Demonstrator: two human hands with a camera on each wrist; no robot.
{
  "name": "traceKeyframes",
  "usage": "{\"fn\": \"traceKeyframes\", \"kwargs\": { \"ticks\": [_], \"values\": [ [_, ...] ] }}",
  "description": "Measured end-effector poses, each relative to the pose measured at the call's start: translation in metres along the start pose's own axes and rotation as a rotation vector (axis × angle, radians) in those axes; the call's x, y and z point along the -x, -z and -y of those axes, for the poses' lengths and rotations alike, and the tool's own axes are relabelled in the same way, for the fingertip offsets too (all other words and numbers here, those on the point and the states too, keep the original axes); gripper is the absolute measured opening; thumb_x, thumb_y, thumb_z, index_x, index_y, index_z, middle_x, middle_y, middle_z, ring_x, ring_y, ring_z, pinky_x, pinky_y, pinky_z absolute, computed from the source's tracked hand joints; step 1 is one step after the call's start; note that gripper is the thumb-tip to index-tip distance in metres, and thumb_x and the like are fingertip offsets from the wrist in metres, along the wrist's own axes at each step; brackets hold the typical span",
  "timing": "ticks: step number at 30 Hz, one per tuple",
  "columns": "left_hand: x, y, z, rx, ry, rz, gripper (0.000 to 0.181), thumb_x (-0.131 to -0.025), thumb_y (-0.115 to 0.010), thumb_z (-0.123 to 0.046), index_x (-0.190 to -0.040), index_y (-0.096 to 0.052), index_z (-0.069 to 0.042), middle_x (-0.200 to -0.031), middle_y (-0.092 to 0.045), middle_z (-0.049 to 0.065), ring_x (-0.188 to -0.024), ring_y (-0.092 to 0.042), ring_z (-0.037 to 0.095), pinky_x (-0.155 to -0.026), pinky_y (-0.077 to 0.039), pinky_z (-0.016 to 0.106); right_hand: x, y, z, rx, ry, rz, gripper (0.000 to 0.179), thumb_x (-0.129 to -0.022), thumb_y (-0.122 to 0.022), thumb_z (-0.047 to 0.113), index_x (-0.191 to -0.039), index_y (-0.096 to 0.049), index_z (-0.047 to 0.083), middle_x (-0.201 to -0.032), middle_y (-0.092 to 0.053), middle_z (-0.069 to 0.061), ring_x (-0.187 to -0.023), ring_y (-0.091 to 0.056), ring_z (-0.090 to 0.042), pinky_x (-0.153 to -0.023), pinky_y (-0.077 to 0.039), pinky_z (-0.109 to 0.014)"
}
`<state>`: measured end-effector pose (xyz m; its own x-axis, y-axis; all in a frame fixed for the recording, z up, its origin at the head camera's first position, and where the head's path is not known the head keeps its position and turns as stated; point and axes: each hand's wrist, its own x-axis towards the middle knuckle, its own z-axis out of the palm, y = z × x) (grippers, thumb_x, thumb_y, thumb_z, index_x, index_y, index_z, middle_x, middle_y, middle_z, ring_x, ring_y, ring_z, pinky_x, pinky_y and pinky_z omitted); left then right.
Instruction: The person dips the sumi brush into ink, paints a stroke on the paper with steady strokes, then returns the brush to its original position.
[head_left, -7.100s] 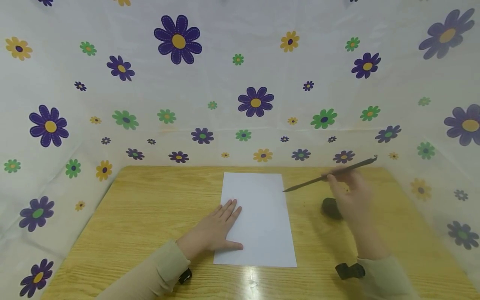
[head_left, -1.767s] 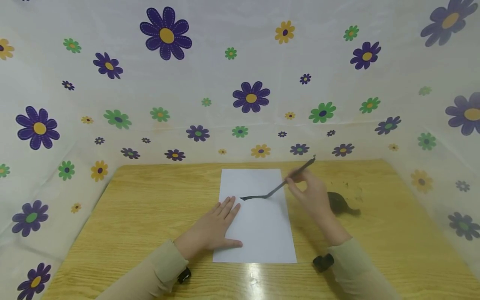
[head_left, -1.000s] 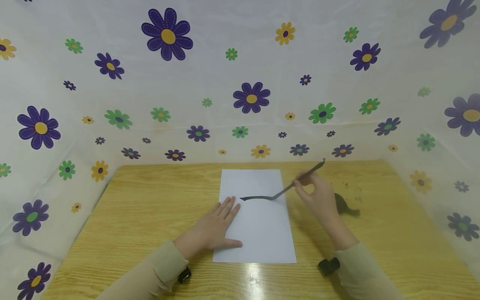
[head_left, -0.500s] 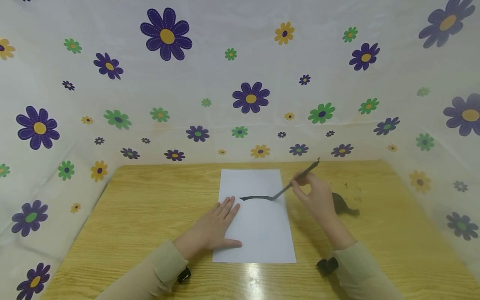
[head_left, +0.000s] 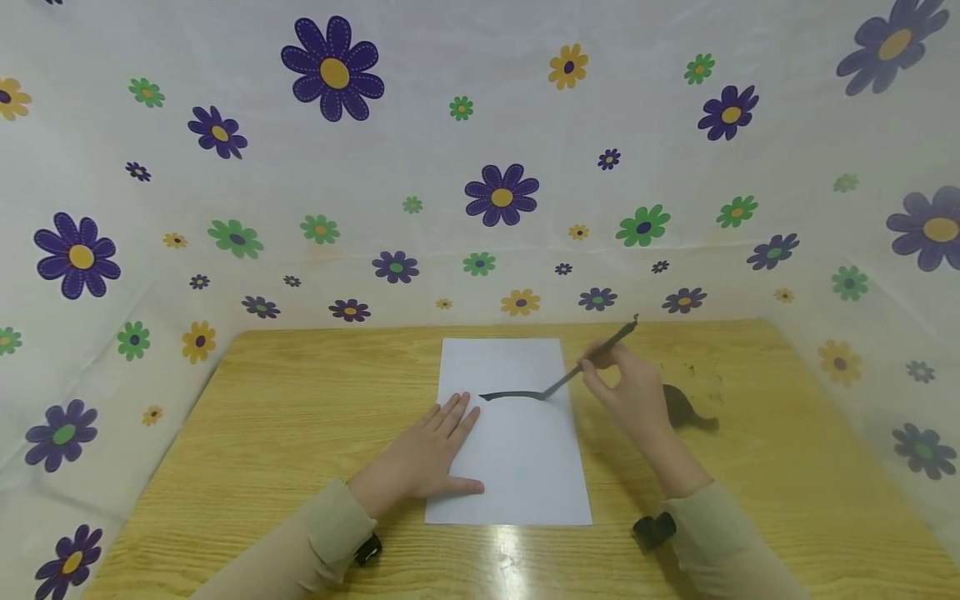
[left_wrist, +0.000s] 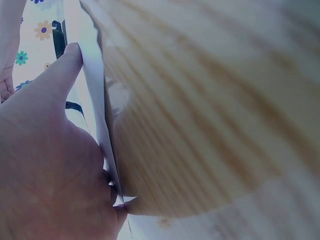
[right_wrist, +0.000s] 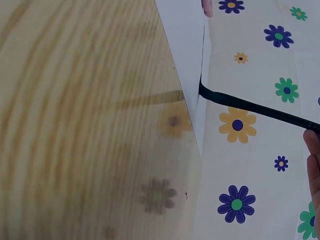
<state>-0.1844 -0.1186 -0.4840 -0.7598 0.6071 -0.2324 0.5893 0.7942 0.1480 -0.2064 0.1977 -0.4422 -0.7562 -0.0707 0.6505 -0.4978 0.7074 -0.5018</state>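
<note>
A sheet of white paper [head_left: 517, 467] lies on the wooden table, with one dark, nearly level brush stroke [head_left: 510, 395] across its upper half. My left hand [head_left: 431, 458] rests flat on the paper's left edge, fingers spread and thumb pointing right. In my right hand [head_left: 633, 396] I pinch a dark calligraphy brush [head_left: 603, 347], its handle slanting up to the right. The bent brush tip touches the paper at the stroke's right end; the right wrist view also shows the brush [right_wrist: 260, 107] meeting the sheet there.
A black, rounded object with a tapering end [head_left: 684, 408] sits on the table [head_left: 300, 417] right of the paper, partly hidden by my right hand. Small dark specks mark the tabletop behind it. A white flower-print cloth [head_left: 420, 125] encloses the back and sides.
From above the table at right, the brush came onto the paper and left a dark stroke running rightward. In the last second it shifts only slightly. The left hand stays in place.
</note>
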Motion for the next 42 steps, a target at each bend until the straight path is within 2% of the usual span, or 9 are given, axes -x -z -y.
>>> {"fn": "traceKeyframes", "kwargs": {
  "ticks": [6,12,15,20,26,29,34,42],
  "values": [
    [-0.001,0.001,0.000,-0.006,-0.002,-0.002,0.110,-0.095,-0.059,-0.077,-0.171,-0.017,-0.010,-0.180,-0.006,0.015,-0.168,-0.009,0.031,-0.137,-0.017,0.048,-0.001,0.000,0.000,0.005,0.027,-0.011,0.017,-0.087,-0.079,-0.004,-0.101,-0.071,-0.002,-0.090,-0.081,-0.013,-0.079,-0.077,-0.028,-0.073,-0.064,-0.036],
    [-0.001,0.001,0.000,-0.001,0.003,0.003,0.110,-0.095,-0.058,-0.077,-0.171,-0.016,-0.010,-0.180,-0.006,0.014,-0.168,-0.008,0.031,-0.137,-0.017,0.048,-0.001,0.000,0.000,-0.016,0.058,-0.034,0.015,-0.086,-0.078,-0.006,-0.099,-0.072,-0.002,-0.089,-0.080,-0.013,-0.078,-0.075,-0.027,-0.078,-0.054,-0.011],
    [0.000,0.002,-0.001,0.000,0.002,0.002,0.110,-0.094,-0.059,-0.077,-0.171,-0.018,-0.009,-0.180,-0.007,0.015,-0.168,-0.009,0.032,-0.137,-0.018,0.048,-0.002,0.001,-0.001,-0.052,0.080,-0.054,0.014,-0.085,-0.076,-0.008,-0.098,-0.072,-0.003,-0.091,-0.080,-0.014,-0.079,-0.074,-0.028,-0.082,-0.050,-0.004],
    [0.001,0.003,-0.001,-0.003,-0.002,0.001,0.110,-0.094,-0.060,-0.076,-0.171,-0.018,-0.009,-0.180,-0.008,0.016,-0.168,-0.010,0.032,-0.137,-0.019,0.048,-0.002,0.003,-0.001,-0.123,0.087,-0.089,0.015,-0.084,-0.074,-0.011,-0.098,-0.073,-0.004,-0.093,-0.079,-0.015,-0.082,-0.071,-0.023,-0.086,-0.048,-0.004],
    [0.000,0.002,0.000,-0.012,-0.004,0.005,0.111,-0.095,-0.057,-0.078,-0.171,-0.016,-0.009,-0.180,-0.006,0.015,-0.168,-0.009,0.032,-0.137,-0.018,0.048,-0.004,0.009,-0.002,-0.208,0.046,-0.112,0.016,-0.085,-0.074,-0.013,-0.099,-0.073,-0.006,-0.093,-0.079,-0.018,-0.092,-0.064,0.008,-0.095,-0.049,-0.005],
    [-0.001,0.002,0.000,-0.013,-0.007,0.002,0.111,-0.095,-0.057,-0.078,-0.171,-0.017,-0.009,-0.180,-0.006,0.016,-0.168,-0.009,0.032,-0.137,-0.019,0.048,-0.005,0.013,-0.002,-0.234,0.034,-0.117,0.017,-0.085,-0.073,-0.015,-0.100,-0.073,-0.007,-0.093,-0.079,-0.019,-0.095,-0.060,0.017,-0.098,-0.048,-0.006],
    [-0.001,0.001,0.001,-0.022,-0.007,0.001,0.111,-0.095,-0.057,-0.078,-0.171,-0.016,-0.009,-0.180,-0.006,0.016,-0.168,-0.009,0.032,-0.137,-0.019,0.048,-0.008,0.019,-0.001,-0.265,0.052,-0.148,0.018,-0.085,-0.072,-0.017,-0.101,-0.073,-0.008,-0.094,-0.078,-0.021,-0.096,-0.061,0.017,-0.098,-0.049,-0.006],
    [-0.001,0.001,0.000,-0.019,-0.003,0.005,0.110,-0.095,-0.056,-0.078,-0.171,-0.016,-0.010,-0.180,-0.006,0.015,-0.168,-0.009,0.032,-0.137,-0.019,0.048,-0.010,0.028,-0.003,-0.243,0.058,-0.185,0.019,-0.085,-0.073,-0.016,-0.101,-0.074,-0.007,-0.094,-0.078,-0.022,-0.095,-0.061,0.017,-0.096,-0.048,-0.005]
  ]
}}
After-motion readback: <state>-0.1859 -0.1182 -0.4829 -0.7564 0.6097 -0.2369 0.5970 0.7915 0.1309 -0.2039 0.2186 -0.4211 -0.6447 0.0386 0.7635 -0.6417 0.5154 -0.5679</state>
